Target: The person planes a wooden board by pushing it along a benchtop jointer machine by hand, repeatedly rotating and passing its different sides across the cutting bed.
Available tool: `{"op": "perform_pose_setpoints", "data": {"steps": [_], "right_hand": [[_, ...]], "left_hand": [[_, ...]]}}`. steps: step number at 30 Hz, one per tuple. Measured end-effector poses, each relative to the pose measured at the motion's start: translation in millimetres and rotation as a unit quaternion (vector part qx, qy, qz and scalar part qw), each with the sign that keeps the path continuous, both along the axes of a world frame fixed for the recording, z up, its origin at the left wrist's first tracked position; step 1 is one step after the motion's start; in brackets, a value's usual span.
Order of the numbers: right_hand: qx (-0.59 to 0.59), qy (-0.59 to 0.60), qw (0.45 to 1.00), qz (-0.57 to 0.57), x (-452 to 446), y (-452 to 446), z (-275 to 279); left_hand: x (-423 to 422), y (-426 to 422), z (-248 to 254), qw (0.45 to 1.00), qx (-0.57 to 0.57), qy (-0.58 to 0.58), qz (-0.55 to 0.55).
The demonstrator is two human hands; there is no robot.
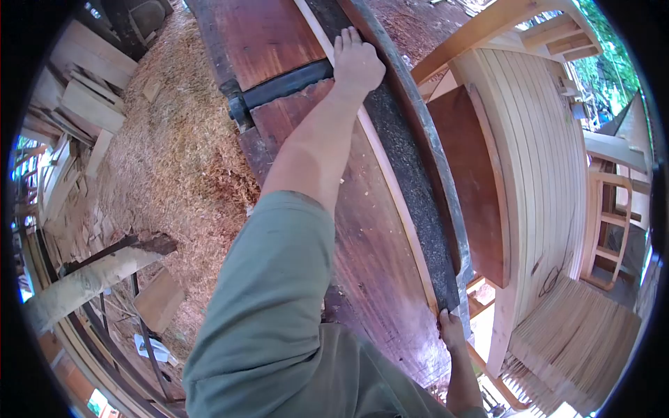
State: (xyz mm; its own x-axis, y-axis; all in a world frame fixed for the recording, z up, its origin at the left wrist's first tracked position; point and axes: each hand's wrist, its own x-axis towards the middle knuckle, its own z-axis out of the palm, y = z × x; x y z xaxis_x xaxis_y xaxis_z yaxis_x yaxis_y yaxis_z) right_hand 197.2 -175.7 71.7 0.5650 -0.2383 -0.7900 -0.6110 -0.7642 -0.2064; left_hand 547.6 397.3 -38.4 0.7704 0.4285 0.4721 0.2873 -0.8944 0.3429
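Observation:
A long wooden plank (pixel 411 174) with a dark, speckled upper face and a pale left edge lies lengthwise on a planing machine's bed (pixel 369 202). Far along it, my left hand (pixel 359 64) rests on the dark face, fingers stretched forward and lying on it; the thumb is hidden. Left of that hand, a dark cutter roller (pixel 289 83) crosses a gap in the bed. At the plank's near end, my right hand (pixel 453 329) is closed on the end, its thumb on top and its other fingers mostly hidden.
A metal-edged fence (pixel 435 139) runs along the plank's right side. Beyond it stand a reddish-brown panel (pixel 470 188), stacked pale boards (pixel 533 153) and wooden frames (pixel 606 230). Wood shavings (pixel 174 132) cover the floor at left, near offcuts (pixel 94 104) and a pale beam (pixel 90 282).

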Motion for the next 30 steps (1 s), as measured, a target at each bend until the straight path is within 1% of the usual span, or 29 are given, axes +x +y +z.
{"op": "perform_pose_setpoints", "data": {"steps": [6,8,11,12,13,14,15,17,18,19,20,21,22,23,24,25,26,27,29,30], "right_hand": [[-0.006,0.004,1.0,-0.014,2,9,4],[0.005,-0.026,0.999,0.026,7,17,1],[0.002,-0.034,0.998,0.051,15,26,-5],[-0.001,-0.033,0.998,0.048,18,31,-6],[0.007,-0.047,0.997,0.056,21,36,-7],[0.016,-0.06,0.996,0.064,24,42,-8],[0.015,-0.059,0.996,0.059,29,48,-6],[-0.064,-0.03,0.993,0.091,38,59,5],[-0.062,-0.029,0.994,0.088,42,70,15],[-0.116,-0.093,0.977,0.154,46,83,25],[-0.169,-0.156,0.948,0.218,48,91,29],[-0.166,-0.159,0.949,0.215,49,92,27],[-0.096,-0.284,0.908,0.293,49,92,24],[-0.024,-0.401,0.842,0.361,48,92,19],[0.052,-0.344,0.836,0.425,52,86,16],[0.053,-0.344,0.839,0.419,53,84,10],[0.08,-0.351,0.808,0.467,54,84,3],[0.107,-0.355,0.774,0.512,52,82,-4],[0.12,-0.36,0.784,0.491,50,80,-13],[0.12,-0.364,0.781,0.493,54,84,-9]], "left_hand": [[0,8,-1,1.0,0.023,-0.008,-0.001],[9,14,-4,1.0,0.026,-0.013,-0.005],[21,28,-3,0.999,0.022,-0.031,0.019],[20,34,15,1.0,0.0,-0.004,0.015],[19,38,22,0.999,-0.021,0.022,0.01],[33,49,1,1.0,-0.025,0.003,0.007],[30,50,16,0.999,-0.027,0.03,0.009],[32,54,14,0.999,-0.01,0.035,-0.002],[32,55,14,0.999,-0.003,0.035,-0.001],[33,55,16,0.999,0.003,0.034,-0.003],[32,55,17,0.999,-0.003,0.042,-0.001],[31,54,19,0.999,-0.009,0.049,0.001],[30,54,22,0.998,-0.013,0.054,-0.003],[32,55,21,0.999,-0.009,0.054,-0.005],[33,56,18,0.999,-0.008,0.044,0.0],[35,56,14,0.999,-0.007,0.034,0.003],[34,56,19,0.997,-0.001,0.074,0.001],[38,60,6,0.997,0.002,0.077,-0.005],[47,69,-15,0.998,0.061,0.012,0.001],[45,69,-11,0.997,0.067,0.027,0.001]]}}
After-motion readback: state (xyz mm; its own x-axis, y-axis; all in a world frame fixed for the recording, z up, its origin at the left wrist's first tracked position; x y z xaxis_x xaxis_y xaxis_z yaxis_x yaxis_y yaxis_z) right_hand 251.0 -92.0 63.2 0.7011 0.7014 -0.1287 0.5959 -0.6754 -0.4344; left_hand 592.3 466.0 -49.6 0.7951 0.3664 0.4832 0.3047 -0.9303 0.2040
